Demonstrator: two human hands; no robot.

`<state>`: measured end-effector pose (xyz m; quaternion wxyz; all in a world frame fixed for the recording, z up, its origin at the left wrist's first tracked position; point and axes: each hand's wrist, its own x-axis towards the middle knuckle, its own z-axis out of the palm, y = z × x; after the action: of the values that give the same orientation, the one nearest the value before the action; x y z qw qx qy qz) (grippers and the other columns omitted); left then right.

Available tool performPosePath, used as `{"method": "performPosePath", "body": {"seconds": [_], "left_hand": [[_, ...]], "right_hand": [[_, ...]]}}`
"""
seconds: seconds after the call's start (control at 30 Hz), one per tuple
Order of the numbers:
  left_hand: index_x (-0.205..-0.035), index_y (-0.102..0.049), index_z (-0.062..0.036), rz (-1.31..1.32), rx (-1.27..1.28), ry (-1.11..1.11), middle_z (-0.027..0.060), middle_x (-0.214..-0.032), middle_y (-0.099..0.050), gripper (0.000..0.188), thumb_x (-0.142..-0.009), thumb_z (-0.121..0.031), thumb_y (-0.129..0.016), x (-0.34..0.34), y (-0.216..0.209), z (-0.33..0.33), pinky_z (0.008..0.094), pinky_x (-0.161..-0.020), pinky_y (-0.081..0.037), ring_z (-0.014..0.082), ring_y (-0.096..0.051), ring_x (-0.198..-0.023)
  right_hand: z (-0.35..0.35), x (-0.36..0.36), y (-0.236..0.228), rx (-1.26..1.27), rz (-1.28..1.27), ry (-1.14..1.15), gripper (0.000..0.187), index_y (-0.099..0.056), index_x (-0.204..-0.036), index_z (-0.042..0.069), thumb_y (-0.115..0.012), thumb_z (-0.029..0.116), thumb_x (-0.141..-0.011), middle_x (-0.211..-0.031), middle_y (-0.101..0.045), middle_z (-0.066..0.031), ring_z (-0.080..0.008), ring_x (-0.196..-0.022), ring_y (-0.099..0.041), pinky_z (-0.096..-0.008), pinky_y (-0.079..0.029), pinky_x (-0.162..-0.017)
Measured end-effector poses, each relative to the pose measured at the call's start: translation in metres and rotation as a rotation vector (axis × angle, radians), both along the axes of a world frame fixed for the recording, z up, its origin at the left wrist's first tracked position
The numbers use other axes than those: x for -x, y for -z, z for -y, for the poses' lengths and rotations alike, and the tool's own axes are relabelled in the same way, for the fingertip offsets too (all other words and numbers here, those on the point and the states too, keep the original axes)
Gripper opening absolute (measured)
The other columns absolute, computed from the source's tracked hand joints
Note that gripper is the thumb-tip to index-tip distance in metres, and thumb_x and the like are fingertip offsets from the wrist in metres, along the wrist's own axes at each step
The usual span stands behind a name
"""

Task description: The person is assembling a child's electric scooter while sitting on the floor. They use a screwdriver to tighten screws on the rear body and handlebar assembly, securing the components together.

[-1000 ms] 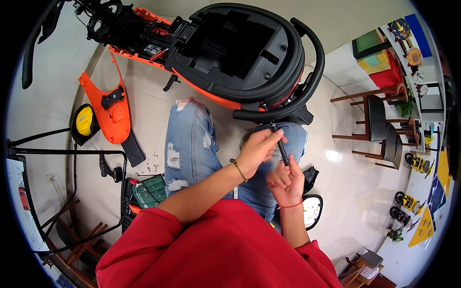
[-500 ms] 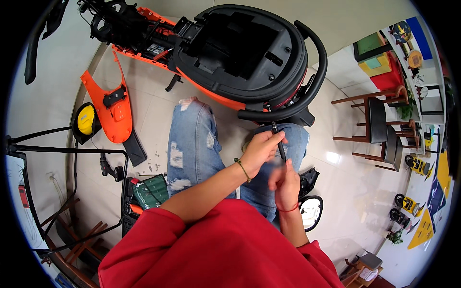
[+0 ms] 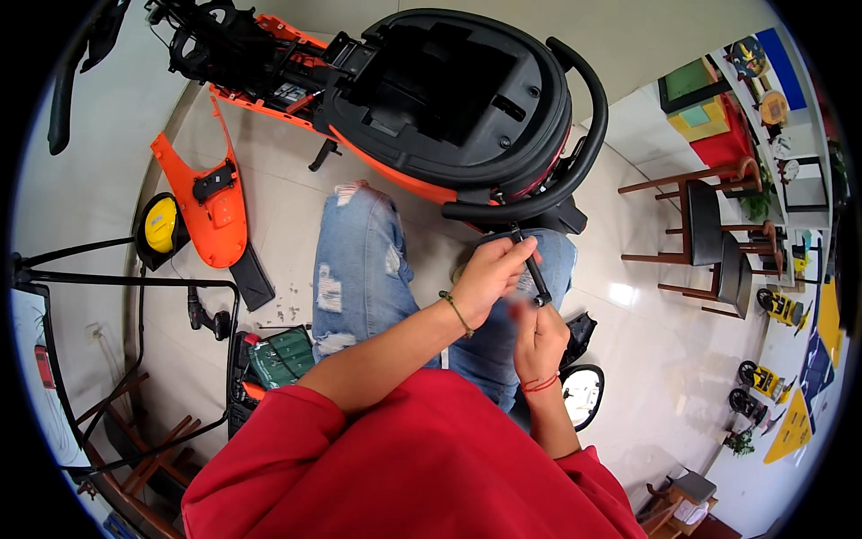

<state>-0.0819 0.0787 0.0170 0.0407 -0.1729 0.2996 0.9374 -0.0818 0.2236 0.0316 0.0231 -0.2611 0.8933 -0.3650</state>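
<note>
My left hand (image 3: 489, 277) is closed round the black shaft of a ratchet wrench (image 3: 537, 277), which slants over my right knee. The wrench's rounded head points toward me, and its far end lies just below the scooter's black rear grab rail (image 3: 512, 212). My right hand (image 3: 540, 346) is closed, right beside the wrench head; its fingertips are blurred, and I cannot tell what lies between them. In front of me stands an orange and black scooter (image 3: 539, 117) with its seat off and the dark storage well exposed.
On the floor at left lie an orange body panel (image 3: 215, 211), a black cordless drill (image 3: 206, 314), several small screws (image 3: 289, 301) and a green tool pouch (image 3: 280, 357). A black metal frame (image 3: 135, 281) stands farther left. Black trim pieces (image 3: 579, 337) lie by my right hand. Wooden chairs (image 3: 705, 225) are at right.
The wrench's near end has turned so its rounded head now shows. My right hand has shifted slightly down and right, off the shaft; my left hand keeps its hold.
</note>
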Motion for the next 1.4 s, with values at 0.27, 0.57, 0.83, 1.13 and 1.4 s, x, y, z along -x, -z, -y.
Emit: {"method": "performPosePath", "body": {"seconds": [0.27,0.57,0.83,1.13,1.4], "left_hand": [[-0.084,-0.055,-0.0055,0.042,-0.038,-0.035,-0.0114,-0.056,-0.028,0.030,-0.094,-0.033,-0.052,-0.001,0.008,-0.006,0.0182,-0.044,-0.021,0.0000,-0.024,-0.047],[-0.081,-0.055,-0.0057,0.029,-0.064,-0.002,-0.0111,-0.055,-0.029,0.033,-0.094,-0.036,-0.053,-0.004,0.001,-0.004,0.0178,-0.043,-0.022,-0.0001,-0.025,-0.046],[-0.080,-0.055,-0.0057,0.055,0.012,-0.028,-0.0110,-0.054,-0.030,0.033,-0.094,-0.036,-0.052,-0.002,0.006,-0.004,0.0183,-0.042,-0.022,0.0001,-0.025,-0.045],[-0.083,-0.054,-0.0055,0.085,0.006,-0.030,-0.0113,-0.054,-0.029,0.032,-0.094,-0.035,-0.051,-0.002,0.000,-0.003,0.0175,-0.042,-0.023,-0.0002,-0.025,-0.045],[-0.081,-0.055,-0.0059,0.073,0.016,-0.040,-0.0117,-0.053,-0.029,0.030,-0.093,-0.034,-0.054,-0.002,0.012,-0.003,0.0175,-0.042,-0.021,-0.0009,-0.025,-0.044]], "right_hand": [[-0.001,0.004,-0.016,-0.001,-0.166,0.017,0.028,-0.057,-0.096,0.001,-0.073,0.015,-0.078,-0.069,-0.062,-0.0056,-0.0156,-0.061,-0.060,-0.0270,-0.045,-0.057],[0.002,0.019,-0.005,0.858,1.440,0.203,0.033,-0.053,-0.088,0.002,-0.041,0.032,-0.097,-0.055,-0.046,-0.0034,-0.0136,-0.044,-0.040,-0.0248,-0.033,-0.046],[-0.005,0.007,-0.012,-0.162,-0.003,0.004,0.028,-0.055,-0.107,0.000,-0.065,0.012,-0.084,-0.066,-0.063,-0.0107,-0.0161,-0.061,-0.062,-0.0277,-0.048,-0.062],[0.002,0.003,-0.006,0.894,1.394,0.115,0.044,-0.055,-0.102,0.001,-0.031,0.038,-0.101,-0.057,-0.053,-0.0044,-0.0106,-0.051,-0.046,-0.0222,-0.033,-0.053],[0.004,0.009,-0.007,0.434,1.014,0.138,0.055,-0.055,-0.079,0.000,-0.031,0.044,-0.099,-0.051,-0.049,-0.0058,-0.0136,-0.043,-0.042,-0.0233,-0.031,-0.043]]}}
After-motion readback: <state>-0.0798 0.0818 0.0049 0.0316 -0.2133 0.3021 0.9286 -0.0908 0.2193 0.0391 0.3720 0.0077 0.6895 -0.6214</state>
